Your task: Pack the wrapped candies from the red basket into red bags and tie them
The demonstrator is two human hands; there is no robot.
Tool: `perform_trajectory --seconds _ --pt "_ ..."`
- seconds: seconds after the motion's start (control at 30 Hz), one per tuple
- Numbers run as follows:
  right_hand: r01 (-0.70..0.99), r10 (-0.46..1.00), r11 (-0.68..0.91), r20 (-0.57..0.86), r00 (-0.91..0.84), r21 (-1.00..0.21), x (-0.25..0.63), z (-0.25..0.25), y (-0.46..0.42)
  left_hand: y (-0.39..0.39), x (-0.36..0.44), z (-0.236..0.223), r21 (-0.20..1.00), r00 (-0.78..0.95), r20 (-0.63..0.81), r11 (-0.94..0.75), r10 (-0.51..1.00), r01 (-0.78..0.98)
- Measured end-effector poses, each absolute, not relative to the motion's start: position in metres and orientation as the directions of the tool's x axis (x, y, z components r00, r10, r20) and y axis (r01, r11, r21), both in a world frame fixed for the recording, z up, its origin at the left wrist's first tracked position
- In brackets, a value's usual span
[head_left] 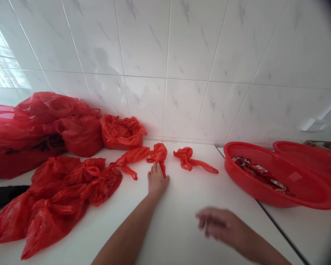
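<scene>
Against the lower end of a small crumpled red plastic bag (158, 151) rest the fingers of my left hand (157, 180). They are stretched out, with the thumb spread to the right, and the hand lies on the white table. My right hand (217, 225) is over the table at the lower right, slightly blurred. Its fingers are apart and loosely bent, with nothing seen in them. Another limp red plastic bag (187, 159) is right of my left hand, and a twisted one (134, 155) lies to its left.
Several filled, knotted red bags (63, 198) cover the left, with larger bags (44, 129) behind. An open red bag (123, 132) stands by the tiled wall. On the right, a red basket (306, 187) holds small wrapped packets (260, 173); another red basket (314, 154) is behind it.
</scene>
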State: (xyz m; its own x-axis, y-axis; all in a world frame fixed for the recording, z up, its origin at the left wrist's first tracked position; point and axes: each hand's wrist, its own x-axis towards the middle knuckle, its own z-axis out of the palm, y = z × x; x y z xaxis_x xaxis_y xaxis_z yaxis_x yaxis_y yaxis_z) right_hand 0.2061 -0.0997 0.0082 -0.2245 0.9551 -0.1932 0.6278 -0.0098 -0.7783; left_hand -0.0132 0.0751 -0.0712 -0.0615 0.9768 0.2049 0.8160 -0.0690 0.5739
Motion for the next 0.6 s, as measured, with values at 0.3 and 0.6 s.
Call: perform_trajectory --seconds 0.3,0.6 --pt "0.959 0.898 0.176 0.435 -0.065 -0.220 0.199 -0.027 0.063 0.093 -0.023 -0.068 0.630 -0.145 0.264 -0.056 0.954 0.775" --pt "0.935 0.920 0.280 0.338 -0.197 -0.218 0.187 -0.054 0.122 0.104 -0.019 -0.060 0.425 -0.027 0.582 -0.276 0.813 0.862"
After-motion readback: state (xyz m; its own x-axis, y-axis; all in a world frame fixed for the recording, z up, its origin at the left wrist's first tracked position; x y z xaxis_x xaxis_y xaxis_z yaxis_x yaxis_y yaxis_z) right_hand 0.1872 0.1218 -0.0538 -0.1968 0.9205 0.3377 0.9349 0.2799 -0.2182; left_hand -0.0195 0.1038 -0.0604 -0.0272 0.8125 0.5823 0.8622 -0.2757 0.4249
